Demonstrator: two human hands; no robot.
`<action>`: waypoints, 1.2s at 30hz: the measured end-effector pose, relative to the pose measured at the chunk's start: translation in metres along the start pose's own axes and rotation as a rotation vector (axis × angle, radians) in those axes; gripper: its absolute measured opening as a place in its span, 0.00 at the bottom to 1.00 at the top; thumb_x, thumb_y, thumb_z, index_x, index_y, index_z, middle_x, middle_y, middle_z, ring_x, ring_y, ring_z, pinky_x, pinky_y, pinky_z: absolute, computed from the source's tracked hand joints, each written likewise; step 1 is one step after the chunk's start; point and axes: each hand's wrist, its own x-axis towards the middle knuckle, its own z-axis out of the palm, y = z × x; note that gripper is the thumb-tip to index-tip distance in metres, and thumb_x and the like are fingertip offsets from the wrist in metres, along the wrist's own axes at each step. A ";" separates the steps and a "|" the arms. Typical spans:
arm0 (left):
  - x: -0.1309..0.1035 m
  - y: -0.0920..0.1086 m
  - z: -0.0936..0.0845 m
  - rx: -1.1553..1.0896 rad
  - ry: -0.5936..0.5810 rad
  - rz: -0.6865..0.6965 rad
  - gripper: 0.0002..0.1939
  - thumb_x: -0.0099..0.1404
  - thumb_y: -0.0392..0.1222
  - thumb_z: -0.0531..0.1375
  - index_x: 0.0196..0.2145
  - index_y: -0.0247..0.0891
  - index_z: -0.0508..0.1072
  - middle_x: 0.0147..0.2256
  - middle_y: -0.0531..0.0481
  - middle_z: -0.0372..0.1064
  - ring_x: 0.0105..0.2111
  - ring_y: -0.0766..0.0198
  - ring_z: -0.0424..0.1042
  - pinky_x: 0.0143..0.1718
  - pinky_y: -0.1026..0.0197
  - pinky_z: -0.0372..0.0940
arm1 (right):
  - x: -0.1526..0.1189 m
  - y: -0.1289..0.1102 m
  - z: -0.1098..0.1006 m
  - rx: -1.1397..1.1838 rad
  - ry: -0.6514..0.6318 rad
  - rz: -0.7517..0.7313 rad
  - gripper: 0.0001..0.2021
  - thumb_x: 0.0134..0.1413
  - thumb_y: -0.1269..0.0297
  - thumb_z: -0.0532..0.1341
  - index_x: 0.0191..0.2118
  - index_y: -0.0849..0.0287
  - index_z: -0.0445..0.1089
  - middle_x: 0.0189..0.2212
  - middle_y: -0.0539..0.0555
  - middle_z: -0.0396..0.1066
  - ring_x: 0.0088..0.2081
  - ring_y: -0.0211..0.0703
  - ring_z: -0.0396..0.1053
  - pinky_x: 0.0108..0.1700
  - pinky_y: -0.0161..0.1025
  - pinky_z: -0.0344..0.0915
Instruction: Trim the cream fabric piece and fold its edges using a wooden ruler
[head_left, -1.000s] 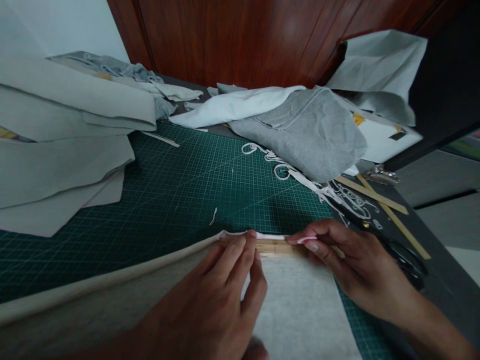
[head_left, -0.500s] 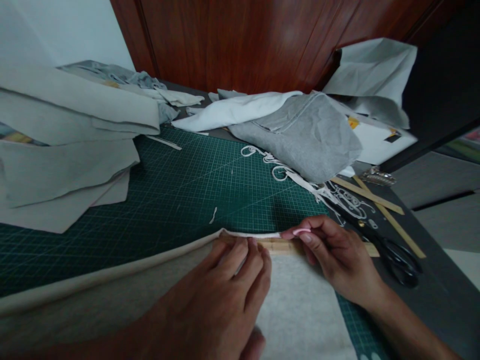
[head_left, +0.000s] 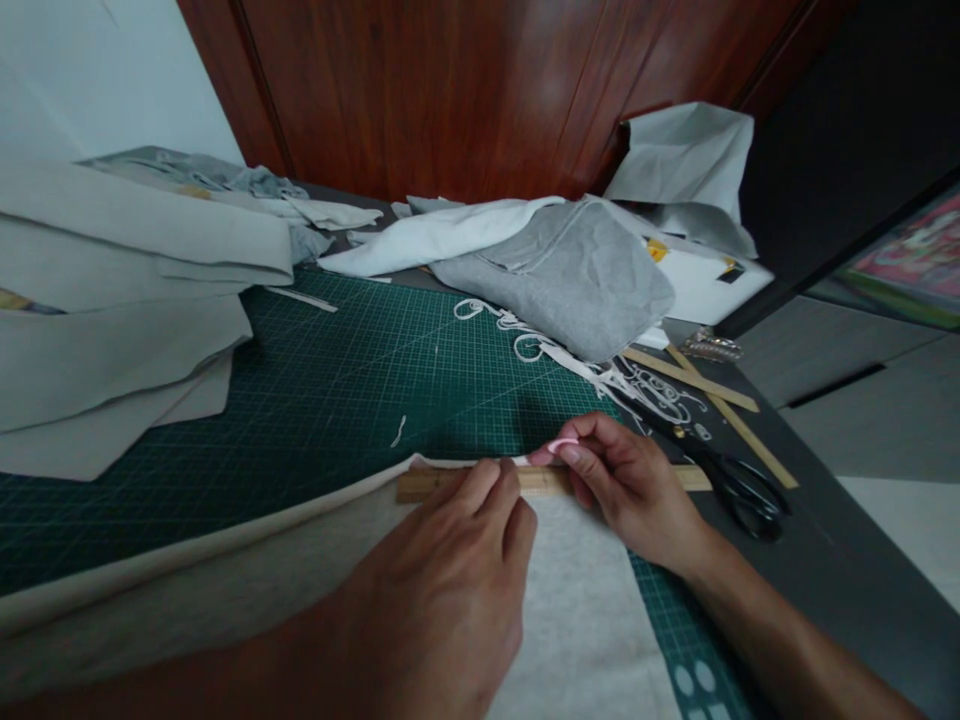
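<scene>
A light beige fabric piece (head_left: 577, 590) lies across the near side, its far edge turned over in a narrow fold. On it, along that fold, rests a wooden ruler (head_left: 420, 485). My left hand (head_left: 457, 550) bends over the ruler, its fingertips pressed together on the folded edge; the thumb is hidden. To its right, my right hand (head_left: 622, 480) pinches a thin pink piece (head_left: 562, 445), which looks like tailor's chalk, between thumb and index finger, close to the fold. The remaining right fingers curl beside the ruler.
Beneath the fabric is a green cutting mat (head_left: 352, 370). Black-handled scissors (head_left: 742, 495) lie at the right, near wooden strips (head_left: 739, 425) and tangled white cord (head_left: 660, 395). Grey fabric (head_left: 562, 280) is heaped behind; stacked pale pieces (head_left: 97, 370) lie left.
My left hand has shifted right along the folded edge, uncovering the ruler's left end. My right hand keeps its pinch on the pink piece. The whole view has swung to the right.
</scene>
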 end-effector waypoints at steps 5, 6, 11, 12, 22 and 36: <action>0.004 -0.001 0.001 -0.009 -0.029 0.030 0.29 0.74 0.36 0.49 0.68 0.19 0.66 0.67 0.27 0.66 0.65 0.44 0.67 0.65 0.44 0.65 | 0.001 -0.002 0.001 0.000 -0.003 0.004 0.13 0.76 0.51 0.59 0.45 0.56 0.70 0.25 0.46 0.73 0.23 0.37 0.64 0.27 0.36 0.63; 0.004 -0.002 0.001 -0.018 -0.031 0.022 0.29 0.74 0.36 0.49 0.68 0.19 0.66 0.67 0.27 0.64 0.65 0.44 0.66 0.65 0.44 0.65 | 0.001 -0.002 0.001 0.006 -0.002 0.000 0.13 0.76 0.52 0.59 0.44 0.56 0.70 0.25 0.46 0.73 0.23 0.37 0.65 0.27 0.36 0.63; 0.002 -0.003 0.004 -0.036 -0.037 0.014 0.31 0.73 0.37 0.51 0.69 0.18 0.65 0.69 0.27 0.62 0.67 0.43 0.65 0.66 0.46 0.63 | -0.005 -0.002 -0.002 0.071 0.066 -0.054 0.10 0.77 0.54 0.59 0.46 0.54 0.69 0.28 0.48 0.76 0.28 0.39 0.72 0.29 0.35 0.68; 0.002 -0.003 0.004 -0.036 -0.043 0.016 0.31 0.73 0.37 0.51 0.69 0.18 0.64 0.69 0.26 0.61 0.67 0.43 0.65 0.67 0.46 0.63 | -0.008 -0.003 -0.005 0.056 0.077 -0.076 0.08 0.77 0.56 0.58 0.46 0.54 0.69 0.31 0.50 0.79 0.30 0.40 0.75 0.31 0.35 0.70; 0.006 -0.002 0.003 -0.002 -0.145 0.017 0.35 0.69 0.39 0.53 0.71 0.20 0.63 0.71 0.27 0.58 0.68 0.40 0.64 0.66 0.44 0.64 | -0.015 -0.014 -0.019 -0.503 0.060 -0.373 0.05 0.77 0.67 0.56 0.48 0.56 0.69 0.38 0.53 0.81 0.36 0.42 0.80 0.37 0.36 0.74; 0.002 -0.002 0.009 0.013 -0.112 0.018 0.34 0.73 0.44 0.54 0.72 0.25 0.63 0.72 0.30 0.57 0.69 0.40 0.63 0.68 0.43 0.63 | -0.016 -0.016 -0.014 -0.506 0.052 -0.376 0.07 0.75 0.72 0.57 0.52 0.56 0.69 0.44 0.54 0.83 0.40 0.42 0.83 0.42 0.37 0.77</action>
